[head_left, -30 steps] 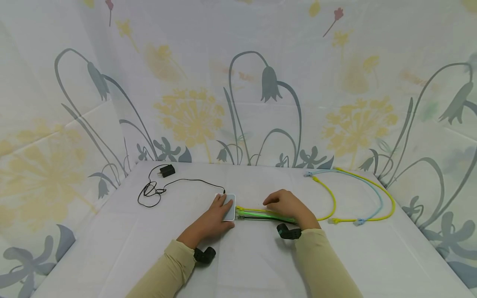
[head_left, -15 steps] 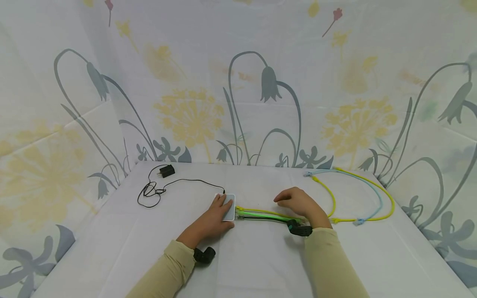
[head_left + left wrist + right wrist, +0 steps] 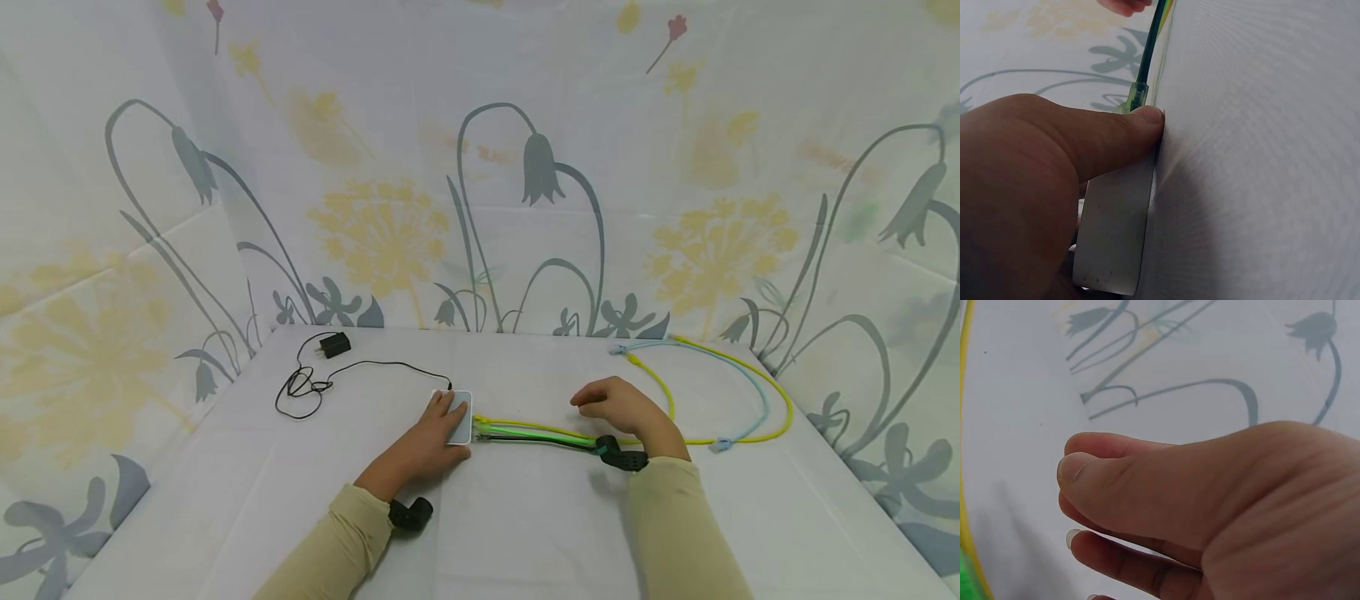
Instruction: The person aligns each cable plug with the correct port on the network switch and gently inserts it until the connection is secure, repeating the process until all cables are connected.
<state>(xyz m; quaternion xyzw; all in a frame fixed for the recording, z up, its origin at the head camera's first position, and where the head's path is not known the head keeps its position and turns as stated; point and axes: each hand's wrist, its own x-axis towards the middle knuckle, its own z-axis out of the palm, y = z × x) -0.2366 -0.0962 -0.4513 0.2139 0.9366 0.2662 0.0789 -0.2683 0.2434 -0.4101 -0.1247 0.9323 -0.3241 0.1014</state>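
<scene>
My left hand (image 3: 423,446) holds a small white network switch (image 3: 462,429) down on the table, its thumb along the near side and the fingers over the top. Several network cables run out of the switch's right side, a yellow one (image 3: 525,422), a bright green one (image 3: 528,432) and a black one (image 3: 525,440) among them. In the left wrist view a clear plug (image 3: 1137,97) sits just past the thumb tip. Above the cables, my right hand (image 3: 630,412) hovers with fingers loosely bent and thumb against the index finger, holding nothing.
A black power adapter (image 3: 334,344) lies at the back left, its thin cord (image 3: 386,362) tangled and leading to the switch's back. Looped at the right are a light blue cable (image 3: 757,385) and a yellow cable (image 3: 789,400). A flower-patterned cloth (image 3: 495,183) stands behind the table.
My right hand has moved to the right, away from the switch and along above the cables. The left hand stays in place on the switch.
</scene>
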